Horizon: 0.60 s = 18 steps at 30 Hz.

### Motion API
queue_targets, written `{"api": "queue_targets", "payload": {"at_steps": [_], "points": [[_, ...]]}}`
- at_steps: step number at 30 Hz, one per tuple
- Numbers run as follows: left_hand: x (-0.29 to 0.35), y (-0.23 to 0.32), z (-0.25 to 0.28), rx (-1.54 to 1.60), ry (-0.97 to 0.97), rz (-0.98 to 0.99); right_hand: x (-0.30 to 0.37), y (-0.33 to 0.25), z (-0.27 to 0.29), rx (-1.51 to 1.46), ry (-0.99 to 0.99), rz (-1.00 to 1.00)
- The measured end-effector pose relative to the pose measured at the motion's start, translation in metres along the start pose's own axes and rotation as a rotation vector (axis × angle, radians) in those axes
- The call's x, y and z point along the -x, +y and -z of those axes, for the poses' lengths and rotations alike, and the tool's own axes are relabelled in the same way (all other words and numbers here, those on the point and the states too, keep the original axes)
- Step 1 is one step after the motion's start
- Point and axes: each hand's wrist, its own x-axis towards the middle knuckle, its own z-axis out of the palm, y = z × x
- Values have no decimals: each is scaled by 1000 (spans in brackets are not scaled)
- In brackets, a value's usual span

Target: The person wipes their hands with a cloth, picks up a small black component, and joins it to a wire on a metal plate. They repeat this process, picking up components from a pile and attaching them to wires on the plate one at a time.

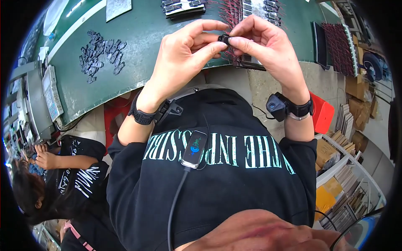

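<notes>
Both hands meet above the near edge of the green table (138, 46), holding a small black plastic part (224, 39) between their fingertips. My left hand (180, 54) steadies it from the left with thumb and fingers, its index finger arched above. From the right, my right hand (268, 44) pinches the same part with thumb and index finger. The fingertips cover much of the part, so its details are hidden. Thin red wires (230, 12) stand in rows just beyond the hands, beside a tray of black parts (248, 9).
A loose pile of small black parts (100, 54) lies on the table's left. A stack of loaded trays (183, 7) is at the back. More red wires (337, 44) fill a rack at right. A co-worker (75, 167) sits at left, near a keypad device (51, 92). A red stool (322, 113) stands below.
</notes>
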Motion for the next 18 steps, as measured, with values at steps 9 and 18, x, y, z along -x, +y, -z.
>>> {"api": "queue_targets", "payload": {"at_steps": [9, 18], "points": [[-5, 2, -3, -74, -45, 45, -1, -5, -2, 98, -2, -43], [4, -1, -13, -13, 123, 26, -6, -23, 1, 699, 73, 216]]}}
